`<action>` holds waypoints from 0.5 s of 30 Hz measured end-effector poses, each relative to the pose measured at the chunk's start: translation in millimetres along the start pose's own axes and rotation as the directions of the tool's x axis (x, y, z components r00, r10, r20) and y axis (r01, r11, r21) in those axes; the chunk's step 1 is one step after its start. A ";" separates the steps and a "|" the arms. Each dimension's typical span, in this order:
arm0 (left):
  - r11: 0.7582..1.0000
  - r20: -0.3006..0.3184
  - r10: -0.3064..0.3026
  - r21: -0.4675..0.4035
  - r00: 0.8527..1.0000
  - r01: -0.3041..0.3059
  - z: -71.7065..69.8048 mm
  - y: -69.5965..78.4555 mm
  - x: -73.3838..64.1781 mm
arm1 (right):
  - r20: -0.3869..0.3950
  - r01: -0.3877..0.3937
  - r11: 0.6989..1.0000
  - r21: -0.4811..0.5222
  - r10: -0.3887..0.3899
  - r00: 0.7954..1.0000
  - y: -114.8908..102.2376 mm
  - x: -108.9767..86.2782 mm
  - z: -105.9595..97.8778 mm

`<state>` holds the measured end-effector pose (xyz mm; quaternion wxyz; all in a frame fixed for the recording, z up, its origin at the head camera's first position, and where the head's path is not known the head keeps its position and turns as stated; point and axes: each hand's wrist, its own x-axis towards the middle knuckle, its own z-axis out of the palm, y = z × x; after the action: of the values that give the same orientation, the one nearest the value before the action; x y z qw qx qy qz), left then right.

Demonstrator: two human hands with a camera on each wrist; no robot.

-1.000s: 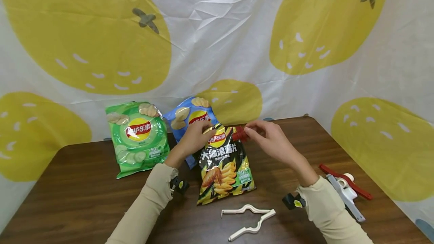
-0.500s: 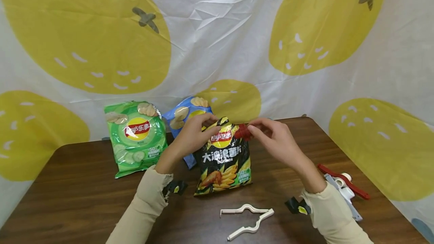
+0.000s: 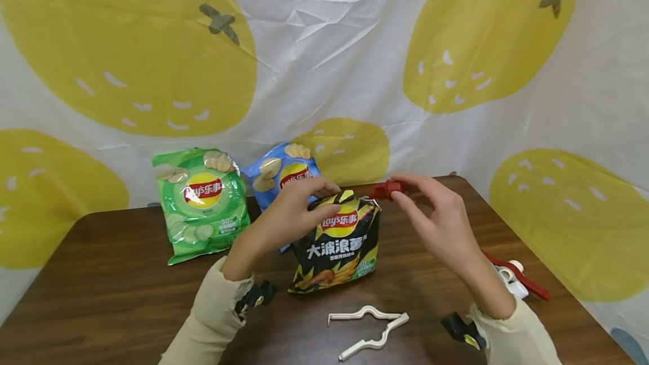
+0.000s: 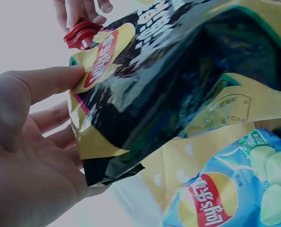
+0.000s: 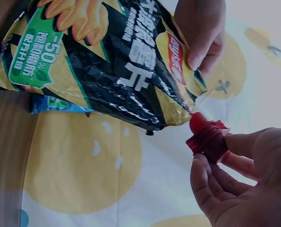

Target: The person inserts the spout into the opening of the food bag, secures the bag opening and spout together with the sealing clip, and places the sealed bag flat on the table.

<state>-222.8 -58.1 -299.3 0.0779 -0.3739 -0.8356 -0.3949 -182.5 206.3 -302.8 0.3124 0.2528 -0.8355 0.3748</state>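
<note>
A black-and-yellow bag of potato chips (image 3: pixel 337 241) stands tilted at mid-table in the head view. My left hand (image 3: pixel 291 213) pinches its top left part, thumb (image 4: pixel 60 80) on the front and fingers behind. Between the thumb and fingertips of my right hand (image 3: pixel 441 218) is a small red plastic piece (image 5: pixel 208 137) with a flared, ridged rim and a rounded end. That rounded end points at the bag's top right corner (image 5: pixel 180 113) and sits right beside it. An opened white bag clip (image 3: pixel 375 334) lies in front of the bag.
A green chip bag (image 3: pixel 203 207) leans at the back left, with a blue chip bag (image 3: pixel 276 170) behind the black one. At the right lie a red clip (image 3: pixel 532 286) and white plastic parts (image 3: pixel 514 283), partly behind my right forearm. A fruit-printed cloth (image 3: pixel 324 61) hangs behind the table.
The black bag's top has tipped toward me and its face looks shorter. My right hand has moved right with the red piece, from over the bag's corner to beside it.
</note>
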 end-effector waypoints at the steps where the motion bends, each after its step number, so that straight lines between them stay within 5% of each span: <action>1: 1.000 0.007 0.006 0.006 1.000 -0.006 -0.8 1.7 -0.4 | -0.006 0.005 1.000 -0.006 -0.005 1.000 -0.8 -0.7 -0.9; 15: 0.995 0.057 0.082 0.054 0.995 -0.085 0.7 10.9 -1.8 | 0.151 0.059 0.997 -0.049 -0.051 0.987 -4.1 -5.7 2.4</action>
<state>-213.9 -54.2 -294.0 0.0819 -0.4168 -0.8319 -0.3571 -176.8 203.0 -306.1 0.2658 0.2947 -0.8589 0.3238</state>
